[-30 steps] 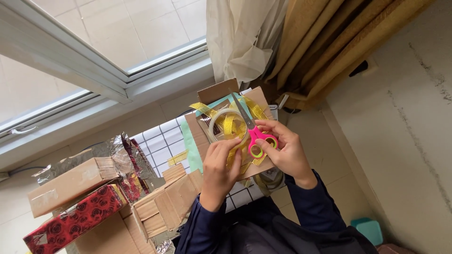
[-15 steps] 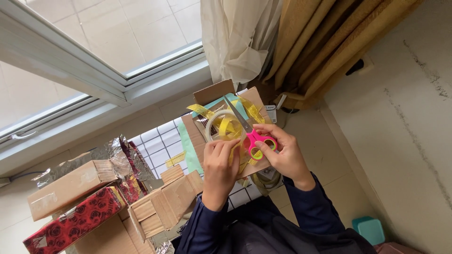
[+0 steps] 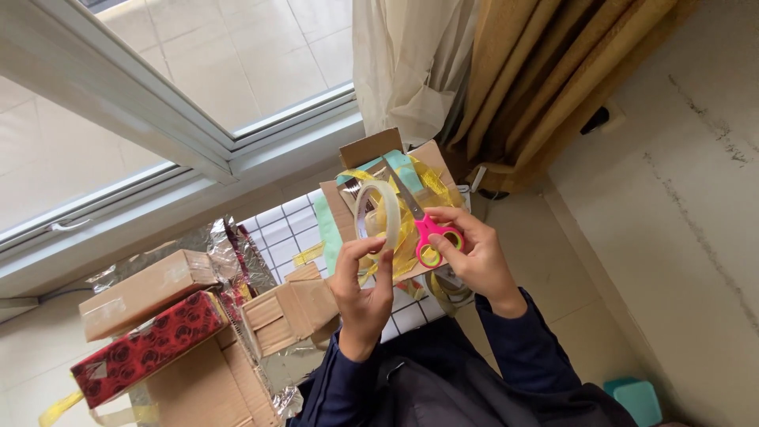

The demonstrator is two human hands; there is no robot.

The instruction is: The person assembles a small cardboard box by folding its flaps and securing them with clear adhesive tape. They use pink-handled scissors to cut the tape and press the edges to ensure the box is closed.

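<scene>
The left hand (image 3: pixel 362 289) is raised with fingers pinched on a roll of clear tape (image 3: pixel 378 213), while the right hand (image 3: pixel 474 257), fingers curled, grips pink scissors (image 3: pixel 427 233) beside it.

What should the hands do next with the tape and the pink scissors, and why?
Probably snip the tape. The left hand holds the clear tape roll up, and the right hand has the pink scissors with blades pointing beside the roll, above the cardboard box.
</scene>
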